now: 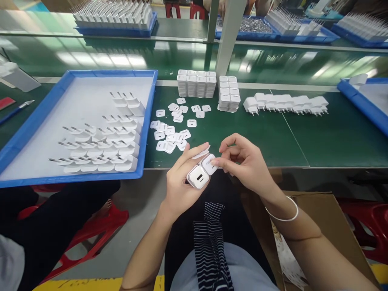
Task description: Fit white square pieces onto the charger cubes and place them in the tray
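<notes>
Left hand (182,184) grasps a white charger body (198,177); right hand (242,163), just beside it, pinches a small face plate (209,163).

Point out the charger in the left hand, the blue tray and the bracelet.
charger (198,177), head view, on its white port face.
blue tray (45,105), head view, on its left rim.
bracelet (287,216), head view, on the band at the right wrist.

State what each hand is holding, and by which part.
The left hand grips a white charger body around its sides, port face up. The right hand pinches a small white cover piece at its edge with the fingertips.
</notes>
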Available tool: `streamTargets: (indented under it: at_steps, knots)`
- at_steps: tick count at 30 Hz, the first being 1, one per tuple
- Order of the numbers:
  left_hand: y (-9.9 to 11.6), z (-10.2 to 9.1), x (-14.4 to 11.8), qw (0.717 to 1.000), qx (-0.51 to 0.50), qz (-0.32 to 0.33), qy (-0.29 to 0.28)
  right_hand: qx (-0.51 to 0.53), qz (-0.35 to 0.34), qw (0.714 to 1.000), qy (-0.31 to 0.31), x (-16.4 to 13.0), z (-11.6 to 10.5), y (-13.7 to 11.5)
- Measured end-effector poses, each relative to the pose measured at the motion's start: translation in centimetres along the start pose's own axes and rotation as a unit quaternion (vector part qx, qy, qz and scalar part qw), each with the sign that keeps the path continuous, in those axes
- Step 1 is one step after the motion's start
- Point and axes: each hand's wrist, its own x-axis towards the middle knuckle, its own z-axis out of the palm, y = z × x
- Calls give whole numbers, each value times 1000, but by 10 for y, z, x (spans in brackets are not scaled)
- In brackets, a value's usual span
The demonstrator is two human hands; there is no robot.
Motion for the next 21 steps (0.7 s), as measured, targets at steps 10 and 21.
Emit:
streamTargets:
  at_steps: [10,21]
  knots:
    - [-11,-17,-4,843,-441,-301,-66,131,-41,987,-85,16,-5,27]
    - [-10,-18,-9,775,-459,-422,-102,101,22,986,-133,23,-9,21]
